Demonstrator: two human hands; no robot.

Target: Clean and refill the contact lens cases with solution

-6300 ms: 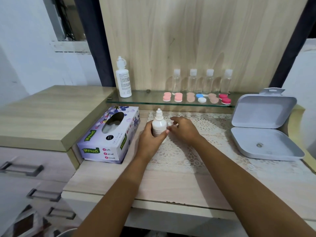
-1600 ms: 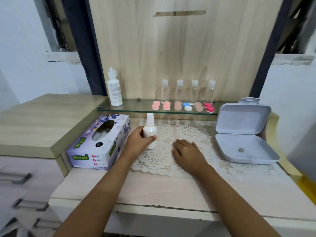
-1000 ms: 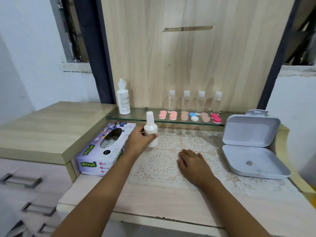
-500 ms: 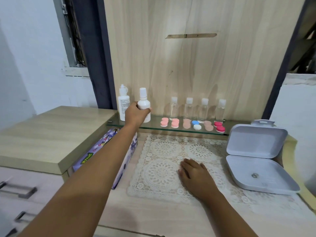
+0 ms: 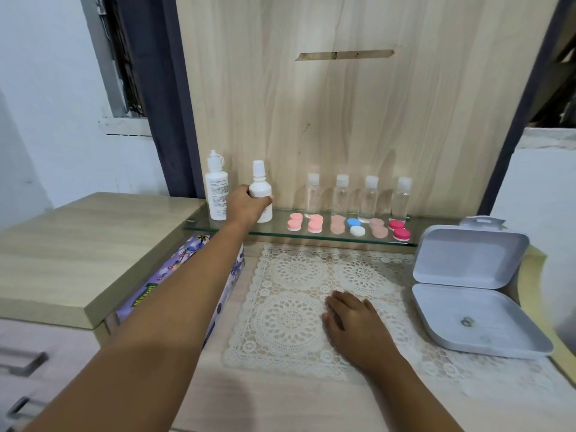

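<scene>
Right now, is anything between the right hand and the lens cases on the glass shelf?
Nothing visible. The right hand rests flat on the lace mat; only bare mat lies between it and the lens cases at the front of the glass shelf.

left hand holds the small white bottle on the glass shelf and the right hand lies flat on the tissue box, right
Not quite. The head view shows the right hand lying flat on the lace mat, not on the tissue box. The left hand does hold the small white bottle on the glass shelf.
</scene>
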